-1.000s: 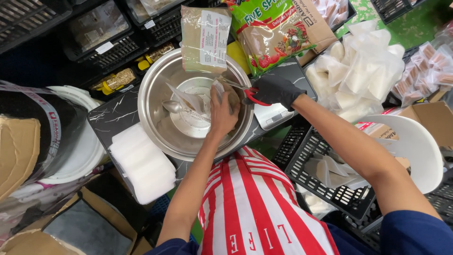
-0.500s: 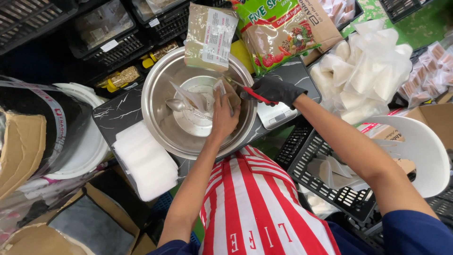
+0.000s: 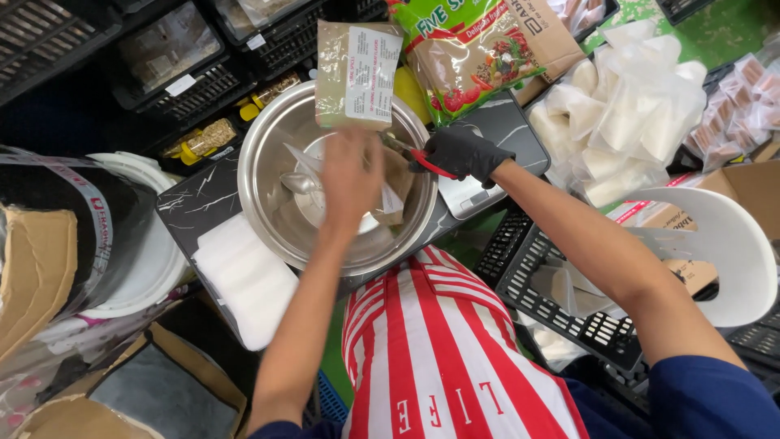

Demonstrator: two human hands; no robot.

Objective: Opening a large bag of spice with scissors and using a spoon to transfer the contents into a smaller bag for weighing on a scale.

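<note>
My bare left hand (image 3: 349,175) hovers over a large steel bowl (image 3: 268,203) and grips a small brownish packet (image 3: 398,183) at its top. To its right, my right hand (image 3: 459,153) in a black glove grips red-handled scissors (image 3: 410,153), whose blades reach the packet's edge. In the bowl lie a metal spoon (image 3: 299,183) and a clear plastic bag. A labelled clear packet of brown powder (image 3: 357,73) leans on the bowl's far rim.
The bowl rests on a black marbled board (image 3: 191,211), next to a scale (image 3: 496,130). A white stack (image 3: 244,280) lies left of me. Filled clear bags (image 3: 626,114), a green printed bag (image 3: 479,49), black crates (image 3: 561,301), a white bucket (image 3: 138,268) and cardboard boxes surround me.
My left hand has shifted a little to the left and up over the bowl with the packet. The gloved hand keeps the scissors at the packet's edge.
</note>
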